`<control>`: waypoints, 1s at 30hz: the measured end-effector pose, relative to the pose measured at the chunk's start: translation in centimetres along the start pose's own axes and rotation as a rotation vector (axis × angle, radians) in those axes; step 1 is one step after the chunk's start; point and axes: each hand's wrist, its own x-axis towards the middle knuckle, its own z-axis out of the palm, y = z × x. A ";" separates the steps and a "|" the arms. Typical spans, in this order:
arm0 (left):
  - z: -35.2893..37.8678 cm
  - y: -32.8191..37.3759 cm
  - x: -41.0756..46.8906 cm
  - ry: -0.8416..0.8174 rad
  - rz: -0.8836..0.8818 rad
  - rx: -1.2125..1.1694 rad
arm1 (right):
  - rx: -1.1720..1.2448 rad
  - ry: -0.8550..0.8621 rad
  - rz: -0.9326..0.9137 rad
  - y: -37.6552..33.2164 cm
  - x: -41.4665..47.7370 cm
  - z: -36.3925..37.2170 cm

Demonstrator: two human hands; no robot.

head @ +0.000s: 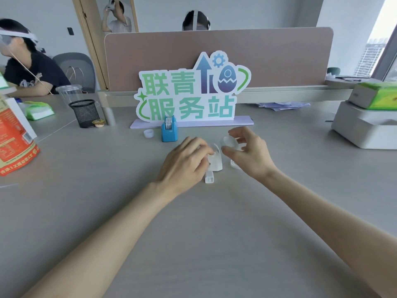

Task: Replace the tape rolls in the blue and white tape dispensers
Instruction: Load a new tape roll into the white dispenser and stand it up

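Observation:
The blue tape dispenser stands upright by the sign with a roll in it. The white tape dispenser stands on the table at the centre, and my left hand grips its left side. My right hand holds a clear tape roll between thumb and fingers just right of and above the white dispenser. A small white plastic piece lies in front of the dispenser. Another white piece lies under my right hand. A small white roll core sits left of the blue dispenser.
A standing sign is behind the dispensers. A black mesh pen cup and a clear cup are at the back left, a red package at the far left, a white box with a tissue pack at the right. People sit across.

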 end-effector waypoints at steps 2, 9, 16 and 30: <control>-0.7 1.0 -0.8 -0.034 -0.083 0.009 | 0.027 -0.010 -0.009 -0.3 -1.2 0.0; -0.7 2.7 -1.7 -0.363 -0.482 -0.013 | 0.086 -0.037 0.071 0.0 -2.9 0.2; -0.7 1.6 -2.1 -0.347 -0.568 -0.321 | 0.290 -0.068 0.184 0.3 -3.1 0.0; -1.3 1.9 -1.8 -0.087 -0.522 -0.547 | 0.670 -0.370 0.259 -0.4 -4.0 0.3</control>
